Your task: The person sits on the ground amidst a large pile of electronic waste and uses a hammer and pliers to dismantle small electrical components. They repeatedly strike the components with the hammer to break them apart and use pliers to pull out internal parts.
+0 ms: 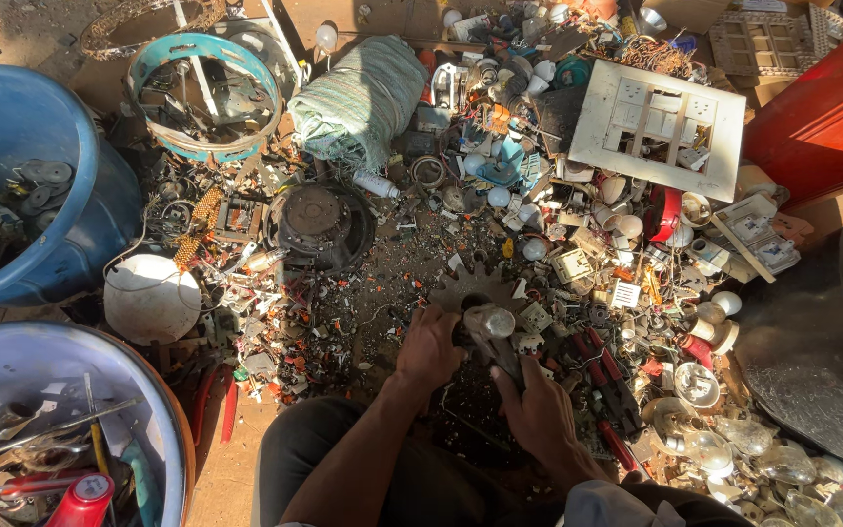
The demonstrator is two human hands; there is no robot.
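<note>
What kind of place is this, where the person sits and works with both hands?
Probably a scrap-sorting spot for old electrical goods, outdoors on the ground. Broken bulbs and a white switch panel lie in heaps, a blue tub holds sorted parts, and the hands grip a hammer.

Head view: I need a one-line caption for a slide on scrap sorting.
Both hands, left and right, grip a metal hammer over a scrap pile beside blue tubs.

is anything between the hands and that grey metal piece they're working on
Nothing visible. The left hand touches the grey metal piece on one side and the right hand grips it from below, amid scrap.
</note>
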